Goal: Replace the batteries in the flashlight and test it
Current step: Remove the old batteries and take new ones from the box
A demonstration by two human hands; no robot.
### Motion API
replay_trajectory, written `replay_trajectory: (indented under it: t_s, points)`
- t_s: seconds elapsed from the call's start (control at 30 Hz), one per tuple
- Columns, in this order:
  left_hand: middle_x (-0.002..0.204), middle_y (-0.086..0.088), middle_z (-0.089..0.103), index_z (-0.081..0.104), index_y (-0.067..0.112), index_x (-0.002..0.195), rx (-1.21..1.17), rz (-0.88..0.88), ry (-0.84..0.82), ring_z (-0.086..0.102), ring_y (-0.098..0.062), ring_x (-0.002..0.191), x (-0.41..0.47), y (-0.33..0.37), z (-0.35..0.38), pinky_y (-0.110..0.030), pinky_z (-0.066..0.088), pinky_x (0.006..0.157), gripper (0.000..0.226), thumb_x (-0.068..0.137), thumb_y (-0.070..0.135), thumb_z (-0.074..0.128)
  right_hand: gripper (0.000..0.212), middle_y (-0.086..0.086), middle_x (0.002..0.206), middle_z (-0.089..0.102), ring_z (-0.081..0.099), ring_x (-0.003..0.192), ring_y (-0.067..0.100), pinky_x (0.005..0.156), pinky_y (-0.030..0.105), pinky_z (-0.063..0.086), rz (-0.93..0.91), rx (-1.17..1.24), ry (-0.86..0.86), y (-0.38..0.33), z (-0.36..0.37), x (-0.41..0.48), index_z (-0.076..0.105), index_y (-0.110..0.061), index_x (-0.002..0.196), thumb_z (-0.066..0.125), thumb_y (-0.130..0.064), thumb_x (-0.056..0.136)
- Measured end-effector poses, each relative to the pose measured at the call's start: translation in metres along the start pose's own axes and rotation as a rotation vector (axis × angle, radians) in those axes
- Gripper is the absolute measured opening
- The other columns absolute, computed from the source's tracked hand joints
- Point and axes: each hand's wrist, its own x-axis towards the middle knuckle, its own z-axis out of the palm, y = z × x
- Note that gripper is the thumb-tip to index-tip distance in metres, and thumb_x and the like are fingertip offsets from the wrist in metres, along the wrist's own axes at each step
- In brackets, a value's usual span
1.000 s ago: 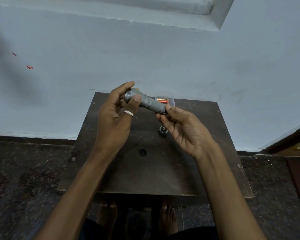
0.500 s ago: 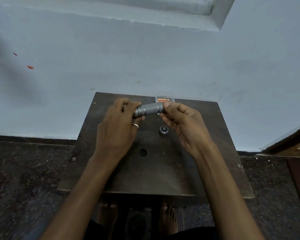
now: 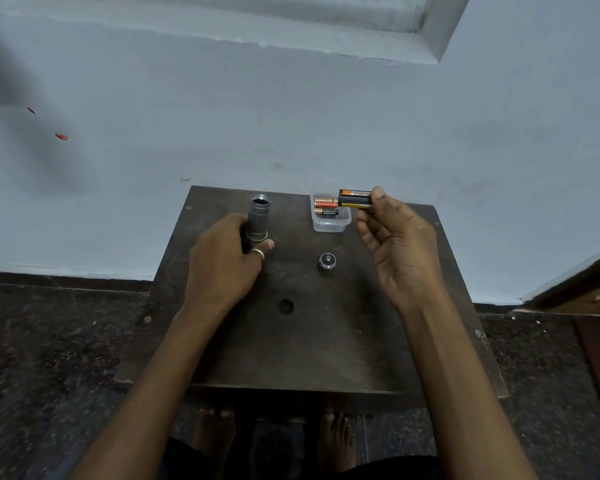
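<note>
The grey flashlight body [image 3: 259,219] stands upright on the dark wooden table [image 3: 302,344], its open end facing up. My left hand [image 3: 222,265] grips its lower part. My right hand [image 3: 400,247] holds a black battery holder with batteries [image 3: 354,198] between thumb and fingers, just above the right edge of a small clear plastic box [image 3: 329,225]. Inside the box lie two loose batteries [image 3: 326,207]. The flashlight's end cap [image 3: 327,261] sits on the table between my hands.
The table stands against a pale blue wall [image 3: 291,116]. A round hole [image 3: 285,306] marks the tabletop's middle. Dark speckled floor surrounds the table, and a wooden piece of furniture [image 3: 589,292] is at the right edge. My bare feet show below the table's front edge.
Both hands held the flashlight sideways before. Now my left hand has stood it upright at the left, and my right hand has pulled the battery holder out and moved it right, over the box.
</note>
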Motion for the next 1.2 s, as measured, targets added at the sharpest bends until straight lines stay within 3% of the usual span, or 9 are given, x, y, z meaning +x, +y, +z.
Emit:
replay_trajectory:
  t_s: [0.1, 0.37, 0.6, 0.7, 0.8, 0.9, 1.0, 1.1, 1.2]
  points:
    - [0.103, 0.0, 0.07, 0.059, 0.018, 0.104, 0.009, -0.051, -0.065, 0.065, -0.025, 0.096, 0.001, -0.003, 0.002, -0.034, 0.044, 0.076, 0.033, 0.083, 0.039, 0.073, 0.01, 0.002, 0.089, 0.076, 0.07, 0.083, 0.012, 0.072, 0.02, 0.057, 0.009, -0.026, -0.005, 0.001, 0.001, -0.001, 0.077, -0.015, 0.09, 0.073, -0.023, 0.093]
    - [0.102, 0.001, 0.073, 0.061, 0.02, 0.104, 0.044, -0.054, -0.049, 0.066, -0.024, 0.096, -0.001, -0.003, 0.002, -0.03, 0.039, 0.071, 0.037, 0.079, 0.044, 0.076, 0.011, 0.001, 0.089, 0.076, 0.069, 0.08, 0.011, 0.072, 0.021, 0.058, 0.034, -0.061, -0.027, 0.003, 0.002, -0.001, 0.077, -0.016, 0.089, 0.071, -0.024, 0.094]
    - [0.116, -0.013, 0.055, 0.057, 0.011, 0.107, 0.276, -0.146, -0.096, 0.048, -0.034, 0.111, -0.01, -0.002, 0.002, -0.038, 0.041, 0.085, 0.064, 0.069, 0.057, 0.08, 0.011, 0.003, 0.092, 0.076, 0.068, 0.081, 0.011, 0.074, 0.021, 0.058, 0.05, -0.074, -0.042, 0.004, 0.004, -0.003, 0.075, -0.013, 0.093, 0.071, -0.023, 0.094]
    - [0.108, -0.01, 0.059, 0.06, 0.014, 0.101, 0.319, -0.204, -0.097, 0.054, -0.033, 0.106, -0.017, 0.003, 0.002, -0.039, 0.043, 0.078, 0.06, 0.069, 0.06, 0.078, 0.01, 0.002, 0.092, 0.077, 0.068, 0.078, 0.01, 0.072, 0.021, 0.058, 0.061, -0.102, -0.058, 0.005, 0.004, -0.004, 0.076, -0.015, 0.09, 0.071, -0.022, 0.094]
    - [0.084, 0.003, 0.064, 0.063, 0.025, 0.078, 0.294, -0.193, -0.137, 0.062, -0.026, 0.088, -0.023, 0.014, 0.004, -0.032, 0.041, 0.067, 0.042, 0.074, 0.066, 0.068, 0.01, 0.0, 0.087, 0.077, 0.068, 0.076, 0.008, 0.071, 0.02, 0.057, 0.074, -0.164, -0.066, 0.006, 0.003, -0.005, 0.077, -0.015, 0.09, 0.07, -0.021, 0.094]
    - [0.067, 0.01, 0.063, 0.062, 0.028, 0.068, 0.117, -0.098, -0.173, 0.06, -0.013, 0.07, -0.027, 0.025, 0.011, -0.03, 0.047, 0.065, 0.04, 0.082, 0.066, 0.059, 0.009, 0.001, 0.085, 0.075, 0.067, 0.076, 0.009, 0.073, 0.022, 0.056, 0.085, -0.228, -0.072, 0.007, 0.001, -0.007, 0.077, -0.013, 0.096, 0.071, -0.019, 0.093]
    - [0.069, 0.008, 0.066, 0.065, 0.025, 0.082, -0.189, -0.06, -0.236, 0.063, -0.004, 0.063, -0.026, 0.036, 0.018, -0.028, 0.052, 0.062, 0.031, 0.095, 0.051, 0.053, 0.02, 0.005, 0.091, 0.075, 0.065, 0.082, 0.013, 0.076, 0.025, 0.055, 0.09, -0.279, -0.081, 0.008, -0.002, -0.007, 0.075, -0.008, 0.107, 0.072, -0.021, 0.092]
    - [0.085, -0.001, 0.071, 0.065, 0.018, 0.096, -0.684, -0.294, -0.365, 0.067, -0.003, 0.064, -0.02, 0.051, 0.021, -0.025, 0.058, 0.06, 0.031, 0.102, 0.04, 0.045, 0.022, 0.005, 0.09, 0.076, 0.065, 0.084, 0.015, 0.074, 0.027, 0.053, 0.071, -0.318, -0.081, 0.008, -0.004, -0.006, 0.073, -0.007, 0.107, 0.074, -0.022, 0.091]
    - [0.088, -0.006, 0.074, 0.066, 0.013, 0.104, -0.971, -0.455, -0.469, 0.073, -0.01, 0.071, -0.015, 0.062, 0.018, -0.023, 0.06, 0.064, 0.036, 0.105, 0.038, 0.04, 0.02, 0.002, 0.088, 0.077, 0.068, 0.082, 0.013, 0.071, 0.026, 0.054, 0.051, -0.346, -0.124, 0.008, -0.005, -0.005, 0.071, -0.008, 0.106, 0.073, -0.022, 0.091]
